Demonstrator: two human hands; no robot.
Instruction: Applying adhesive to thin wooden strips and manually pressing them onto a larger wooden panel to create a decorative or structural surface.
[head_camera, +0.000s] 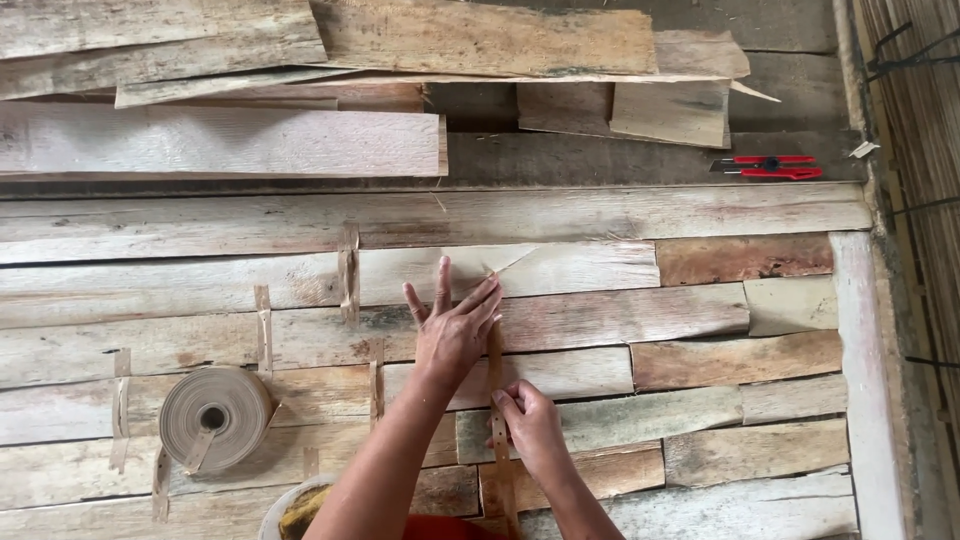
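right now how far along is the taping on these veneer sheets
Done: several short tape strips already cross seams on the left part of the veneer sheets. In hand: the left hand presses a new strip flat while the right hand pinches it lower down. Left: the seams on the right side show no tape; the tape roll looks mostly full.

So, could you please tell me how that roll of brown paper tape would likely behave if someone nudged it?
The roll of tape lies tilted on the veneer sheets, so it would probably slide or tip flat, not roll. Its loose tail looks floppy. Wound paper around an open core, it is likely light.
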